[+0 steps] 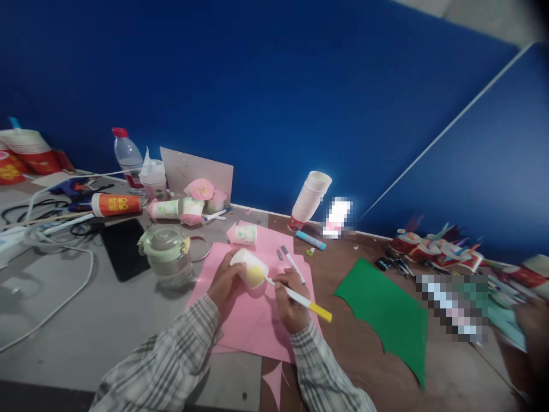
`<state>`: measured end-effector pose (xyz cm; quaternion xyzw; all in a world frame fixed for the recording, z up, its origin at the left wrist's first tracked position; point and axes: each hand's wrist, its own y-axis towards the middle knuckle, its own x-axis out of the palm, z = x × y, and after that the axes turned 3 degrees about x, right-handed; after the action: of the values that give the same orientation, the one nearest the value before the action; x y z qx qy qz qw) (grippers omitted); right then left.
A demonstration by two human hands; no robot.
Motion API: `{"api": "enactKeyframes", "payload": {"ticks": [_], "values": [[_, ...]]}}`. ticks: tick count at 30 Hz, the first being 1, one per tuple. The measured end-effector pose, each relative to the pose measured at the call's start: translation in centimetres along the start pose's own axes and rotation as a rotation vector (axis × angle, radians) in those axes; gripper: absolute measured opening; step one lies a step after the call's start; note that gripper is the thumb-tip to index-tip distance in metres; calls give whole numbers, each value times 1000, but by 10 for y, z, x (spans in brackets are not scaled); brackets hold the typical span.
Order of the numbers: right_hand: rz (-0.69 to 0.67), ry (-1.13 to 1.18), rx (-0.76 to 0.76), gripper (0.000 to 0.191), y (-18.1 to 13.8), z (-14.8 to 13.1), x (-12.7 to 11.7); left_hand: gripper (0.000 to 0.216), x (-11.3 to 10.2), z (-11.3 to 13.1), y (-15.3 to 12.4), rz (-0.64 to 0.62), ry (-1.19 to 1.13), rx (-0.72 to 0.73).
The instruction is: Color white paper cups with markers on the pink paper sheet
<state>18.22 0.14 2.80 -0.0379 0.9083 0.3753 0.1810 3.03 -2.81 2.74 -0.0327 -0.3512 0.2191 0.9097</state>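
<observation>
Blue panelling (257, 86) stands behind a worktop (55, 320), grey on the left and brown on the right. Between the two plaid sleeves' cuffs, the left hand (228, 281) grips a white paper cup (245, 264) that lies tilted over pink paper (246, 326); whether the cup touches the paper cannot be told. The right hand (293, 302) pinches a white marker (299, 297), its tip at the yellow patch on the cup's side and its yellow end pointing to the near right. Just beyond the hands, a slim pen (293, 264) and a green-printed cup (246, 234) lie on the pink paper. Left of it stands a lidded glass jar (169, 263), with a black slab (124, 250) beside it; farther off are pink-trimmed cups (193, 207) and a red-capped bottle (127, 157). To the right lies green paper (388, 315) with a scalloped near edge. On the far side, a leaning cup stack (309, 197) stands near a light-blue marker (311, 240). At the right edge, another person's hand (534, 323) shows blurred.
</observation>
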Motion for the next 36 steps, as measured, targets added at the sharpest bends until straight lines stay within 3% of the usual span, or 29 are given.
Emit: {"api": "enactKeyframes", "payload": {"ticks": [11,20,26,36], "values": [[-79,-21,-109,12,-3,-9,10,57,8,0,-5,15,21,-43],[-35,-44,-73,16,-1,0,5,53,-2,-1,4,38,5,40],[-102,16,-80,14,-5,-6,5,51,3,0,0,46,42,18],[-87,-26,-90,14,-3,-2,9,57,6,-1,-1,24,14,30]]}}
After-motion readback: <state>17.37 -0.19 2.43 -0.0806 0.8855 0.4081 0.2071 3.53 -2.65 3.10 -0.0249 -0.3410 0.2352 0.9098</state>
